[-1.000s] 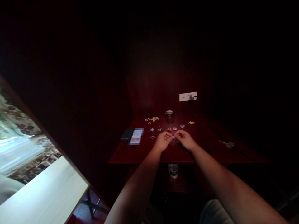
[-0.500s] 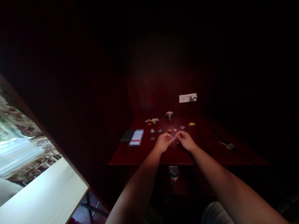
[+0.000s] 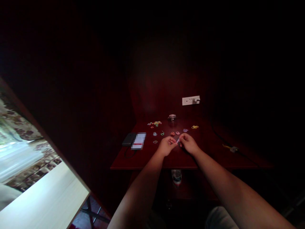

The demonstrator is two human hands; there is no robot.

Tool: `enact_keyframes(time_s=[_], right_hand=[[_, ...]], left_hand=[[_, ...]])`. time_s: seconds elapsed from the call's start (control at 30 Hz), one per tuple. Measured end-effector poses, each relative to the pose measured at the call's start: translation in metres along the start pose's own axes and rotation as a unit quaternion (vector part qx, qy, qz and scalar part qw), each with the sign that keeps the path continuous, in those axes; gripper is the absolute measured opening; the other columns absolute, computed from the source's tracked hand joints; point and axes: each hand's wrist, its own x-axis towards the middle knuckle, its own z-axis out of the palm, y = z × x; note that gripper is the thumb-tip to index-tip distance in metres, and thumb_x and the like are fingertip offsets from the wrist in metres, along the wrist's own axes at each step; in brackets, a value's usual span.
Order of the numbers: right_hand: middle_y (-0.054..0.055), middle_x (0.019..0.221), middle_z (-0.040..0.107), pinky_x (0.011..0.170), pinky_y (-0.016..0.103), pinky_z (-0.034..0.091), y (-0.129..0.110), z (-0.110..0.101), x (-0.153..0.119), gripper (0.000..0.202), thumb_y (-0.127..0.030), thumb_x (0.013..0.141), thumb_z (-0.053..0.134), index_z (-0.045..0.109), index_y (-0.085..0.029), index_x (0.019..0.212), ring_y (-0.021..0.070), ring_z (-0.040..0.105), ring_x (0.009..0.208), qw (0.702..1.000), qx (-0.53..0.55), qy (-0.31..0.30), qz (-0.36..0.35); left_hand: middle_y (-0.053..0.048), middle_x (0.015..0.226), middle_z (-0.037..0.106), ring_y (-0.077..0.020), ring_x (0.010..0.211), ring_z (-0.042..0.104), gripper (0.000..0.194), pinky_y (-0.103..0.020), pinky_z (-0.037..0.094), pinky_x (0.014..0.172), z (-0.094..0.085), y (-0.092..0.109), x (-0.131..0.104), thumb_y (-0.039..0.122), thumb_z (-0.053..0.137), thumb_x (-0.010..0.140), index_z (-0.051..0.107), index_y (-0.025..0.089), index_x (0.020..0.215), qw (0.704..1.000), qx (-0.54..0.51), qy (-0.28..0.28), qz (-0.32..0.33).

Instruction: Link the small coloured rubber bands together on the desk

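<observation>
Over the dark red table (image 3: 147, 161), my left hand (image 3: 167, 146) and my right hand (image 3: 189, 144) meet with fingertips pinched. A small pale lilac hair tie (image 3: 178, 140) is held between them, slightly stretched and partly hidden by the fingers. Just beyond lie orange hair ties (image 3: 172, 134), pink ones (image 3: 177, 133) and purple ones (image 3: 185, 130). Yellow hair ties (image 3: 194, 127) lie farther right. To the left are green ones (image 3: 162, 134), light blue ones (image 3: 154, 134) and a single brownish ring (image 3: 155, 142). A mixed-colour pile (image 3: 156, 123) rests at the back left.
Behind the hair ties stands a clear jar (image 3: 172, 118). A phone (image 3: 138, 141) leans over a black box-like object (image 3: 128, 139) at the left. A wall socket (image 3: 191, 100) holds a plug. A cable (image 3: 233, 149) runs along the right. Below the tabletop is a bottle (image 3: 176, 176).
The pale hair tie now shows longer between my fingertips, which are slightly farther apart. The whole view has shifted a little; the other things lie as before.
</observation>
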Motion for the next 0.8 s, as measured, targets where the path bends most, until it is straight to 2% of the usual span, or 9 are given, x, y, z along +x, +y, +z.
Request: enact_keyframes(time_s=[0.17, 0.47, 0.8], right_hand=[[-0.005, 0.047, 0.050, 0.041, 0.021, 0.031, 0.0012, 0.0005, -0.0003, 0.018, -0.037, 0.074, 0.050, 0.046, -0.020, 0.073, 0.0099, 0.044, 0.040, 1.000, -0.012, 0.005, -0.002], [-0.005, 0.054, 0.048, 0.045, 0.021, 0.034, 0.0017, -0.0003, -0.0006, 0.015, -0.033, 0.074, 0.052, 0.049, -0.018, 0.071, 0.0091, 0.045, 0.045, 0.997, -0.025, -0.063, -0.042], [-0.004, 0.054, 0.051, 0.045, 0.020, 0.033, 0.0038, -0.0024, 0.0017, 0.014, -0.030, 0.074, 0.053, 0.050, -0.017, 0.073, 0.0084, 0.046, 0.044, 0.998, 0.013, -0.062, -0.025]], left_hand=[[0.000, 0.063, 0.057, -0.0064, 0.055, 0.047, 0.018, -0.018, 0.037, 0.053, 0.0003, 0.0023, -0.0006, 0.022, 0.070, 0.065, 0.058, 0.011, 0.074, 1.000, -0.012, -0.024, -0.017], [-0.004, 0.068, 0.061, -0.0089, 0.058, 0.052, 0.019, -0.021, 0.041, 0.057, 0.0025, -0.0005, 0.0004, 0.027, 0.066, 0.071, 0.060, 0.011, 0.078, 1.000, -0.003, 0.019, -0.016], [-0.004, 0.066, 0.063, -0.0100, 0.058, 0.054, 0.022, -0.022, 0.042, 0.057, 0.0018, 0.0002, 0.0006, 0.030, 0.069, 0.068, 0.062, 0.011, 0.076, 0.999, 0.002, 0.005, -0.033]])
